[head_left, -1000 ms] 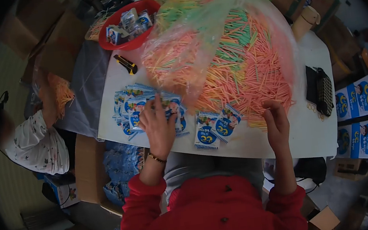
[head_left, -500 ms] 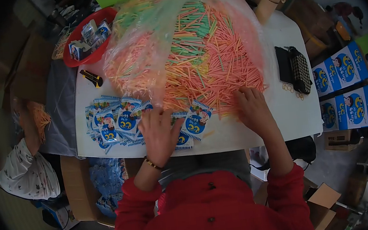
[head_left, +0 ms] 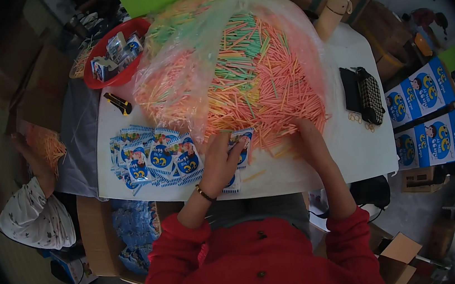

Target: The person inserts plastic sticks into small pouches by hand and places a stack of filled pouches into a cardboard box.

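Observation:
My left hand (head_left: 220, 162) lies over the near edge of the table, thumb apart from the fingers. It is beside a blue-and-white printed packet (head_left: 245, 141) that it partly covers. To its left, several more such packets (head_left: 161, 155) lie overlapped in a pile. At the near right edge of a heap of thin pink, orange and green sticks (head_left: 281, 74), my right hand (head_left: 309, 141) has its fingers bent inward; whatever is in them is hidden. A clear plastic bag (head_left: 188, 90) partly wraps the heap.
A red basin (head_left: 140, 68) of packets and a yellow-black box cutter (head_left: 118, 103) are at left. On the right stand a beige bottle (head_left: 332, 15), a dark phone-like case (head_left: 350, 86) and a checkered pouch (head_left: 370, 95). Another person's arm (head_left: 39, 166) is at far left.
My left hand has moved right, off the packet pile toward the single packet. My right hand has turned more sideways, its fingers curled in. The view has shifted slightly.

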A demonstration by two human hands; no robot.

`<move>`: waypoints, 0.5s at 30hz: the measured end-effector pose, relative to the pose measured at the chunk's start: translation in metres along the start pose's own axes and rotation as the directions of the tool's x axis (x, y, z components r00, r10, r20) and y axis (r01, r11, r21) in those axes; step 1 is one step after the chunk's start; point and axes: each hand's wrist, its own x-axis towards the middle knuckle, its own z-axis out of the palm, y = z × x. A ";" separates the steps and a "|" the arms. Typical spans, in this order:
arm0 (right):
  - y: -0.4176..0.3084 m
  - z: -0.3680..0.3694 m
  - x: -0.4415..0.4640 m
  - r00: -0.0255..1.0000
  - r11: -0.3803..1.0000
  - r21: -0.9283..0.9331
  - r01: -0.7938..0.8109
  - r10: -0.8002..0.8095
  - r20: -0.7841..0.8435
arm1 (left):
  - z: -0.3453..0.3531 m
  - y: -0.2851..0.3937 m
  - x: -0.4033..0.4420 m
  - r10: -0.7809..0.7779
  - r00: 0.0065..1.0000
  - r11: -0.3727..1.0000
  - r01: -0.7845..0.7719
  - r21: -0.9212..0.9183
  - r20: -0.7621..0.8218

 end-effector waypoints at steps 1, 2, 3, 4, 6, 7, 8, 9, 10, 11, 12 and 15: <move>0.001 0.001 -0.003 0.984 0.965 0.193 -0.177 0.181 0.001 | -0.002 0.002 0.001 0.006 1.000 1.000 -0.006 0.000 -0.001; 0.003 0.000 -0.004 0.984 0.965 0.192 -0.177 0.181 -0.003 | -0.005 0.004 0.001 -0.011 1.000 0.998 0.011 -0.060 0.010; -0.003 -0.003 -0.003 0.986 0.936 0.337 -0.107 0.142 -0.083 | -0.008 0.006 0.001 -0.029 0.999 0.992 0.032 -0.119 0.021; -0.007 -0.003 -0.002 0.979 0.883 0.469 -0.025 0.116 -0.166 | -0.008 0.004 0.001 -0.030 0.999 0.992 0.033 -0.118 0.022; -0.015 0.008 -0.003 0.954 0.788 0.615 -0.016 0.197 -0.227 | -0.007 -0.001 0.001 0.012 1.000 0.990 -0.012 -0.141 -0.002; -0.020 0.016 -0.003 0.919 0.672 0.740 0.010 0.286 -0.272 | -0.007 0.000 0.000 0.010 1.000 0.990 -0.010 -0.138 -0.002; -0.028 0.028 -0.003 0.919 0.669 0.743 0.009 0.287 -0.270 | -0.006 0.002 -0.001 -0.073 0.997 0.957 0.073 -0.279 0.009; -0.039 0.041 -0.004 0.920 0.604 0.789 0.113 0.237 -0.313 | -0.005 0.003 -0.002 -0.152 0.988 0.898 0.151 -0.413 0.032; -0.043 0.053 -0.007 0.913 0.527 0.822 0.216 0.189 -0.361 | -0.004 0.004 -0.003 -0.151 0.988 0.899 0.150 -0.411 0.030; -0.033 0.073 -0.015 0.931 0.626 0.757 0.185 0.136 -0.340 | -0.002 0.003 -0.005 -0.211 0.977 0.853 0.201 -0.482 0.033; -0.040 0.071 -0.017 0.931 0.623 0.760 0.188 0.135 -0.340 | -0.002 0.002 -0.005 -0.271 0.962 0.798 0.247 -0.549 0.040; -0.052 0.067 -0.020 0.960 0.679 0.712 -0.179 0.279 -0.024 | -0.003 -0.002 -0.009 -0.334 0.938 0.718 0.316 -0.620 0.091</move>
